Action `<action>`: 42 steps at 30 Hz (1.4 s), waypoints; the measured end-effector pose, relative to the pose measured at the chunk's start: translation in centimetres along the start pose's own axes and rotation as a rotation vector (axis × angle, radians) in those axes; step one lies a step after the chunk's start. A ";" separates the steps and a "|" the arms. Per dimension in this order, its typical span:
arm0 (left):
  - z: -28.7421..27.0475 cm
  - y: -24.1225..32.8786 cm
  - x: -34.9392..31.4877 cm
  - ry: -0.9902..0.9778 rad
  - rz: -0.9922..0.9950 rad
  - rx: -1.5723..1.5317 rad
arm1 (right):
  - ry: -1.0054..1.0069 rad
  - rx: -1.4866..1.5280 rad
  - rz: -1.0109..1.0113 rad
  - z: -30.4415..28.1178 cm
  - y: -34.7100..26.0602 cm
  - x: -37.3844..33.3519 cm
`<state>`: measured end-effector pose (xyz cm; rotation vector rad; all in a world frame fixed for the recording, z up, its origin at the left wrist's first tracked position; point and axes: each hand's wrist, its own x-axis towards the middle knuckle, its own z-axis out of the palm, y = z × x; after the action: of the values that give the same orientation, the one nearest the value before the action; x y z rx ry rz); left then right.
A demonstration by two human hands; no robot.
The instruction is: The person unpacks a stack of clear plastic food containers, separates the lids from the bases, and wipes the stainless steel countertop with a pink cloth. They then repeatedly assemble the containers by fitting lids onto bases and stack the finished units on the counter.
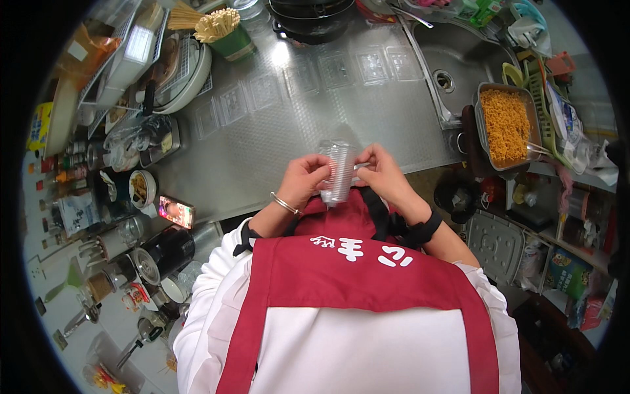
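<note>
A stack of clear plastic containers (339,172), nested together and slightly blurred, is held up over the counter's near edge, in front of my apron. My left hand (306,180) grips the stack from its left side, thumb and fingers closed. At the stack's right edge my right hand (388,176) is closed in a pinch on a see-through rim, seemingly of one container; its outline is hard to make out. Beyond my hands, several clear shallow containers (336,70) lie in a curved row across the steel counter (282,141).
To the right are a sink (459,52) and a tray of orange-brown noodles (484,125) with a utensil in it. A black pot (308,23) and a green holder of skewers (233,47) stand at the back. A lit phone (176,212) leans at the left edge.
</note>
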<state>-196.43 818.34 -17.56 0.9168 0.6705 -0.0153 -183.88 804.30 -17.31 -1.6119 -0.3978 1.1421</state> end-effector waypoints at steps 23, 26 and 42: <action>0.9 3.2 -3.2 0.278 0.480 0.291 | 0.246 -0.763 -0.287 -2.5 3.0 2.6; 2.0 2.7 -1.9 0.314 0.562 0.510 | -0.165 -0.100 -0.330 0.4 -1.0 -0.4; 3.8 4.8 0.4 0.210 1.095 0.837 | 0.359 -0.321 -0.354 -2.4 -2.8 0.7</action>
<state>-192.73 818.63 -12.74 2.0220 0.2549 0.8383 -180.74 804.48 -15.23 -1.8886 -0.6219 0.5249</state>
